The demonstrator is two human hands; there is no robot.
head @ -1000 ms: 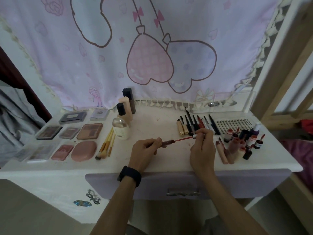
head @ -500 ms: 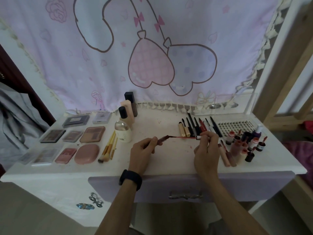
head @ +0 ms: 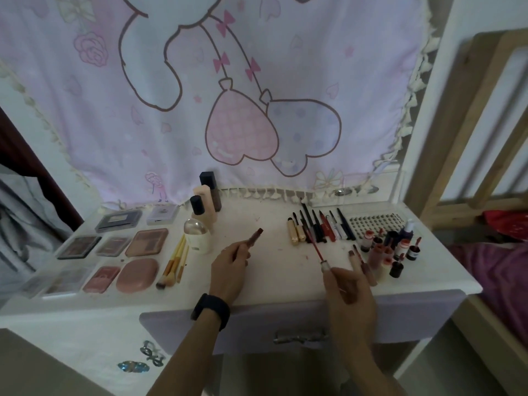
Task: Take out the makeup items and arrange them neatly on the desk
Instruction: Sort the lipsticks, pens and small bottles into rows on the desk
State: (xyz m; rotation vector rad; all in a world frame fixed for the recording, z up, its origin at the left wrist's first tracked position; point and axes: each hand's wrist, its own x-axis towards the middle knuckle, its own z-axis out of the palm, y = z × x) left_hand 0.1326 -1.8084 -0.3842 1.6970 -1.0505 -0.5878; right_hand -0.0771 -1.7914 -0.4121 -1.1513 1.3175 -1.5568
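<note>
Red-brown lip gloss tube (head: pixel 255 236) is held above the middle of the white table (head: pixel 285 270); I see the left hand (head: pixel 228 267) with its fingers (head: pixel 241 252) curled round the lower end. Apart from it, the right hand (head: pixel 350 292) pinches the wand (head: pixel 316 248) by its cap, near the row of pencils (head: pixel 323 227).

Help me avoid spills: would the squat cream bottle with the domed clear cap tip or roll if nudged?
The squat cream bottle looks stable: upright, broad-based. Knocked over, its round body would probably roll. Its glossy domed cap may be slippery.
</note>
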